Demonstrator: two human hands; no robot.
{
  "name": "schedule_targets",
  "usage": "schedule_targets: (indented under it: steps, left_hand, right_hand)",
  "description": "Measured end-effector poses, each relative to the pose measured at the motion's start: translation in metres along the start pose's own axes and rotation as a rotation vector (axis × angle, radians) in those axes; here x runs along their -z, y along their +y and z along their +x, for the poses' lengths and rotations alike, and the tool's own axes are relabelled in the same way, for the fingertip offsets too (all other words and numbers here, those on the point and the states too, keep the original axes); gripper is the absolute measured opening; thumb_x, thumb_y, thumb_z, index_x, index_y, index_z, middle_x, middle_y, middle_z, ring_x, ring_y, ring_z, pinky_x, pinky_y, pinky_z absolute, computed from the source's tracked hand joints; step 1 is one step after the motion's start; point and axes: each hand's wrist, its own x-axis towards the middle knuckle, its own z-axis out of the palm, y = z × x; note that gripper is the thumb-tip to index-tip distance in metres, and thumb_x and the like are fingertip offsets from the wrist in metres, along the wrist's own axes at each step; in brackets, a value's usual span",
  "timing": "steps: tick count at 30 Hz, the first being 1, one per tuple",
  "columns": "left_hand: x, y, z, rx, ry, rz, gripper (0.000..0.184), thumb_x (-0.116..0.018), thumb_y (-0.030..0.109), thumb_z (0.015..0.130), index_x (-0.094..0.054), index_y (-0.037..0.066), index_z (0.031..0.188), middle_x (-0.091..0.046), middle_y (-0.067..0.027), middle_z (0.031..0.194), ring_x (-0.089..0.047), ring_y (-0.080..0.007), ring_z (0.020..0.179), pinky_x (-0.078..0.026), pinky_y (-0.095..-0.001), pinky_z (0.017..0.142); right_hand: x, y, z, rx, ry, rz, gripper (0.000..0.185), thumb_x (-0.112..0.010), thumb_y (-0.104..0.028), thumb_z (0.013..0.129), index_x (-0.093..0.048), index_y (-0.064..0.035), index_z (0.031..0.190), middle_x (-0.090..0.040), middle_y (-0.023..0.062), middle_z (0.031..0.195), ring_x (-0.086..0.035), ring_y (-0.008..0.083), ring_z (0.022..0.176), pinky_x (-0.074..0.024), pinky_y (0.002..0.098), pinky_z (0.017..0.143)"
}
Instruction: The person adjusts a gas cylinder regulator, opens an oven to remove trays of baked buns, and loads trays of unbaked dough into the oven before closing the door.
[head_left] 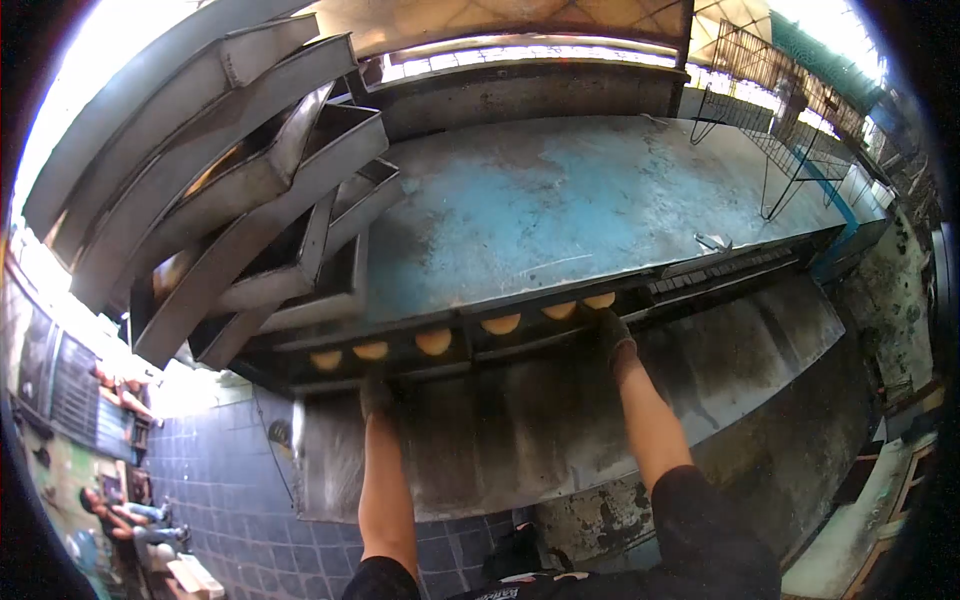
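Observation:
Several round, golden-brown baked pieces point(433, 342) sit in a row inside a long, low, dark opening, in what look like dark trays point(460, 362). My left hand point(375, 392), in a dark glove or mitt, is at the front edge of the opening, just below the pieces on the left. At the right end of the row, my right hand point(617, 338) reaches to the edge beside the last piece, covered in the same dark way. Shadow and the dark coverings hide the fingers of both hands, so their grip on the tray edge cannot be made out.
A sloping metal shelf point(540, 430) lies below the opening. Above it is a worn blue-grey metal top point(560, 210) with a small metal object point(713, 243). Long metal pans point(270, 180) are stacked at left; a wire rack point(770, 130) stands at right. People point(130, 510) are at far left.

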Motion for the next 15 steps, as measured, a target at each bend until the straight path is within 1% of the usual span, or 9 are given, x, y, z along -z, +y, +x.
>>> schedule_targets:
  steps: [1, 2, 3, 5, 7, 8, 12, 14, 15]
  left_hand:
    - [-0.004, -0.009, 0.020, -0.056, 0.006, 0.042, 0.047, -0.063, 0.029, 0.116, -0.077, 0.004, 0.154, -0.077, -0.0190, 0.156, -0.069, -0.0415, 0.147, -0.051, -0.0504, 0.127]
    - [-0.005, -0.020, 0.036, -0.094, -0.034, -0.041, 0.048, -0.064, 0.030, 0.116, -0.075, 0.005, 0.155, -0.077, -0.0188, 0.157, -0.068, -0.0410, 0.148, -0.050, -0.0501, 0.128]
    - [-0.005, -0.024, 0.045, -0.128, -0.076, -0.122, 0.050, -0.065, 0.030, 0.115, -0.074, 0.005, 0.157, -0.076, -0.0187, 0.158, -0.067, -0.0405, 0.149, -0.049, -0.0498, 0.130]
    - [-0.006, -0.037, 0.052, -0.180, -0.123, -0.208, 0.054, -0.067, 0.033, 0.113, -0.072, 0.006, 0.159, -0.075, -0.0182, 0.160, -0.066, -0.0400, 0.150, -0.048, -0.0499, 0.132]
    - [-0.005, 0.003, 0.026, -0.223, -0.099, -0.185, 0.058, -0.069, 0.037, 0.112, -0.070, 0.007, 0.161, -0.075, -0.0176, 0.160, -0.066, -0.0399, 0.150, -0.047, -0.0506, 0.133]
    - [-0.004, 0.023, 0.018, -0.240, -0.092, -0.173, 0.060, -0.070, 0.040, 0.111, -0.070, 0.007, 0.162, -0.075, -0.0173, 0.160, -0.066, -0.0399, 0.149, -0.047, -0.0509, 0.133]
    - [0.008, 0.087, 0.025, -0.357, -0.184, -0.081, 0.068, -0.074, 0.048, 0.108, -0.068, 0.009, 0.164, -0.075, -0.0160, 0.161, -0.066, -0.0402, 0.147, -0.046, -0.0536, 0.135]
    - [0.011, 0.115, 0.040, -0.425, -0.256, -0.022, 0.069, -0.074, 0.050, 0.108, -0.068, 0.010, 0.164, -0.074, -0.0154, 0.161, -0.066, -0.0403, 0.146, -0.047, -0.0557, 0.133]
    - [0.011, 0.125, 0.049, -0.444, -0.269, -0.005, 0.068, -0.074, 0.050, 0.108, -0.068, 0.011, 0.163, -0.075, -0.0151, 0.160, -0.067, -0.0402, 0.144, -0.048, -0.0562, 0.132]
  right_hand:
    - [-0.016, -0.023, -0.010, 0.044, -0.042, -0.337, 0.046, -0.062, -0.033, 0.122, -0.072, -0.0082, 0.159, -0.076, 0.0105, 0.153, -0.068, 0.0289, 0.144, -0.0533, 0.0429, 0.125]
    - [-0.027, -0.040, -0.016, 0.086, -0.066, -0.533, 0.045, -0.063, -0.033, 0.121, -0.073, -0.0082, 0.157, -0.078, 0.0104, 0.151, -0.069, 0.0296, 0.143, -0.0545, 0.0434, 0.124]
    - [-0.028, -0.041, -0.014, 0.102, -0.089, -0.598, 0.044, -0.064, -0.032, 0.120, -0.075, -0.0082, 0.155, -0.079, 0.0104, 0.148, -0.071, 0.0304, 0.141, -0.0557, 0.0440, 0.123]
    - [-0.032, -0.036, -0.019, 0.046, -0.117, -0.098, 0.042, -0.068, -0.033, 0.117, -0.078, -0.0092, 0.150, -0.082, 0.0107, 0.144, -0.074, 0.0346, 0.134, -0.0587, 0.0466, 0.120]
    - [-0.026, -0.030, -0.013, 0.004, -0.137, 0.401, 0.040, -0.072, -0.033, 0.113, -0.081, -0.0101, 0.145, -0.084, 0.0111, 0.139, -0.077, 0.0389, 0.128, -0.0616, 0.0492, 0.117]
    - [-0.029, -0.035, -0.012, 0.009, -0.134, 0.400, 0.040, -0.072, -0.033, 0.113, -0.081, -0.0101, 0.145, -0.084, 0.0111, 0.139, -0.077, 0.0389, 0.128, -0.0616, 0.0492, 0.117]
    - [-0.075, -0.073, -0.025, 0.671, -0.121, -0.332, 0.043, -0.072, -0.040, 0.112, -0.081, -0.0143, 0.146, -0.083, 0.0117, 0.145, -0.072, 0.0419, 0.139, -0.0531, 0.0549, 0.127]
    - [-0.082, -0.088, -0.017, 0.829, -0.084, -0.528, 0.044, -0.072, -0.042, 0.112, -0.081, -0.0154, 0.146, -0.083, 0.0119, 0.147, -0.070, 0.0427, 0.142, -0.0509, 0.0564, 0.129]
    - [-0.080, -0.086, 0.001, 0.980, 0.071, -1.224, 0.048, -0.076, -0.045, 0.108, -0.082, -0.0154, 0.145, -0.082, 0.0117, 0.148, -0.068, 0.0410, 0.146, -0.0483, 0.0563, 0.132]
